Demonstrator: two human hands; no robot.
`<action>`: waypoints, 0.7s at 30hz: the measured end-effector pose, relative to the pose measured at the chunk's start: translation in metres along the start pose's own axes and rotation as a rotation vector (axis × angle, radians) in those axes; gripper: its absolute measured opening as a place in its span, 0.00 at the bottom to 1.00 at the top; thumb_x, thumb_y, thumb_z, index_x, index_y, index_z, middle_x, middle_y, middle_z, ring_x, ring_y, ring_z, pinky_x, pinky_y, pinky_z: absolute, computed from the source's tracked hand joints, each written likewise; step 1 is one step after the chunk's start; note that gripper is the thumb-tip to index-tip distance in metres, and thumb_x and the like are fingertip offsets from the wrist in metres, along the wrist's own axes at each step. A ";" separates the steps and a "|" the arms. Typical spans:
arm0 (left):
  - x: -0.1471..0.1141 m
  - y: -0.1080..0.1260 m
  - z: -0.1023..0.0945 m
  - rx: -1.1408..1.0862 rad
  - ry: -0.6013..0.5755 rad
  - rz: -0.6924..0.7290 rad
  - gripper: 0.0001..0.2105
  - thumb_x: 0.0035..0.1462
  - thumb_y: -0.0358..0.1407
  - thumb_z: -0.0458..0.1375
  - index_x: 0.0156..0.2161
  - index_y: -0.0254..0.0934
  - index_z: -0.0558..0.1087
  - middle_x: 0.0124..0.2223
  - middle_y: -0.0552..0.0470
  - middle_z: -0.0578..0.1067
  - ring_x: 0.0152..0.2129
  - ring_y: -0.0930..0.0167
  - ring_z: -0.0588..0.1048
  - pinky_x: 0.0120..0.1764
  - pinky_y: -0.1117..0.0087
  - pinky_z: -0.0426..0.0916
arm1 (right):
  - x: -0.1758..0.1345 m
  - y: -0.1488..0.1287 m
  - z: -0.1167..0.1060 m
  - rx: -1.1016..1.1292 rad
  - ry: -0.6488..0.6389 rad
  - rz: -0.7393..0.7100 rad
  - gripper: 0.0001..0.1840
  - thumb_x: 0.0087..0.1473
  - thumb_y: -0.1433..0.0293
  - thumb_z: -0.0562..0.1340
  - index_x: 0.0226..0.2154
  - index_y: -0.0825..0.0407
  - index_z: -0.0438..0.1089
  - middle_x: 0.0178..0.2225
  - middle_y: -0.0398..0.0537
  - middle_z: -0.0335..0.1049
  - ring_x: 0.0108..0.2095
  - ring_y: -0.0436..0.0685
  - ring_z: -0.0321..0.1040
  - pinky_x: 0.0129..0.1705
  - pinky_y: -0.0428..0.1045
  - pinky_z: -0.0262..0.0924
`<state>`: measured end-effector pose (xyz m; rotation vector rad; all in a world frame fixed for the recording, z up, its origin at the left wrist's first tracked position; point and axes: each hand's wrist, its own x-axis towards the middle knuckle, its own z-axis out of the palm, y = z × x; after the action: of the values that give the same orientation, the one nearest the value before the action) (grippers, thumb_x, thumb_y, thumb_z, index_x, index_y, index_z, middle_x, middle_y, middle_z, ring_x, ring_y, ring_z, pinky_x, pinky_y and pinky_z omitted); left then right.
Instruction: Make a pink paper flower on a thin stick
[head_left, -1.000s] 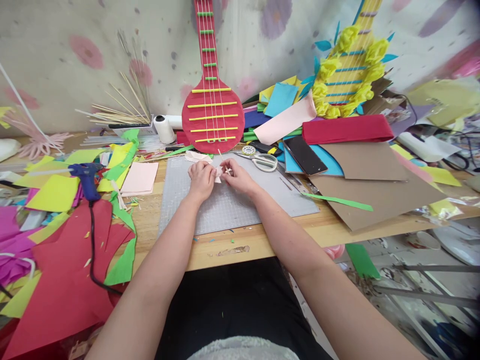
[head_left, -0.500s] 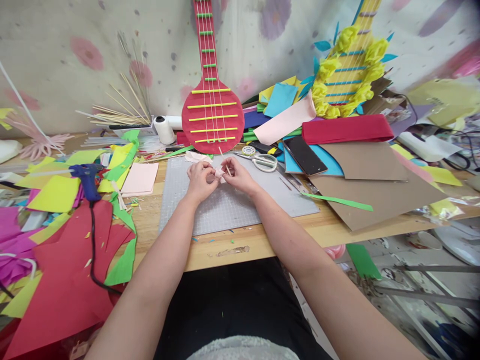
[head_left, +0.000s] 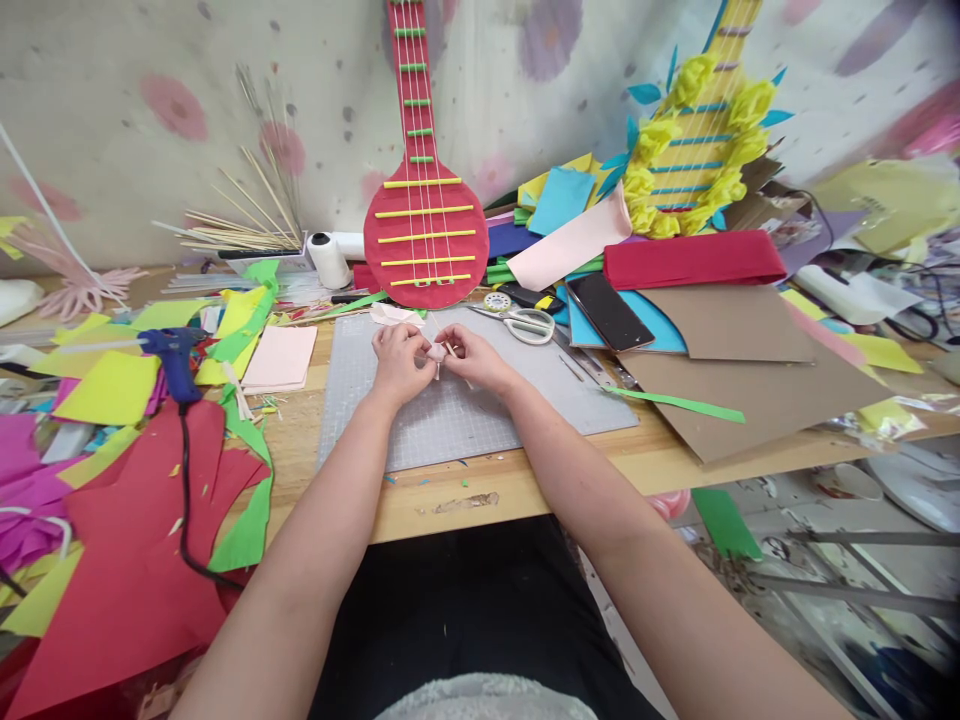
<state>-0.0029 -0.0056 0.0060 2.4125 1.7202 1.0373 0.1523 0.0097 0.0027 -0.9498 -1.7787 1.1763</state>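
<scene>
Between my two hands is a small piece of pale pink paper (head_left: 436, 352), crumpled or folded, held above the grey cutting mat (head_left: 450, 425). My left hand (head_left: 403, 362) pinches it from the left with thumb and fingers. From the right, my right hand (head_left: 469, 357) is closed on it too, along with a thin pale stick whose tip points up toward the red paper lute (head_left: 426, 240). Fingers cover most of the paper, so its exact shape is hidden. A loose pale paper scrap (head_left: 396, 314) lies just beyond my left hand.
Scissors (head_left: 527, 324) and a phone (head_left: 610, 311) lie to the right, near brown cardboard (head_left: 739, 375). On the left are a blue glue gun (head_left: 176, 360) with a cord, pink paper squares (head_left: 280, 358) and red paper sheets (head_left: 150, 520). A yellow paper instrument (head_left: 694, 150) leans at the back right.
My fingers have shifted slightly around the pink paper, and the thin stick has changed its angle. Both hands stay over the same part of the mat.
</scene>
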 end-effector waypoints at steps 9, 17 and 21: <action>0.000 0.001 0.000 -0.011 0.025 -0.028 0.04 0.43 0.33 0.58 0.29 0.39 0.69 0.39 0.48 0.69 0.43 0.63 0.65 0.51 0.57 0.51 | 0.000 -0.008 -0.001 0.055 -0.043 0.003 0.15 0.41 0.71 0.60 0.35 0.51 0.59 0.29 0.39 0.63 0.28 0.47 0.62 0.34 0.46 0.59; 0.000 0.011 0.001 -0.132 0.195 -0.231 0.07 0.47 0.31 0.57 0.33 0.39 0.65 0.37 0.49 0.70 0.39 0.65 0.68 0.47 0.59 0.57 | -0.002 -0.006 -0.002 -0.423 0.283 -0.084 0.10 0.49 0.69 0.55 0.37 0.51 0.61 0.29 0.42 0.64 0.27 0.49 0.60 0.33 0.47 0.55; 0.002 0.025 0.006 -0.568 0.157 -0.460 0.03 0.50 0.32 0.54 0.30 0.38 0.62 0.29 0.54 0.69 0.26 0.72 0.69 0.37 0.66 0.65 | -0.003 -0.011 -0.002 -0.543 0.251 -0.148 0.12 0.49 0.74 0.53 0.39 0.51 0.62 0.36 0.47 0.68 0.35 0.53 0.64 0.38 0.49 0.56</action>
<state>0.0212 -0.0121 0.0116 1.5456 1.6121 1.4134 0.1540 0.0048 0.0128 -1.1864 -1.9536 0.4547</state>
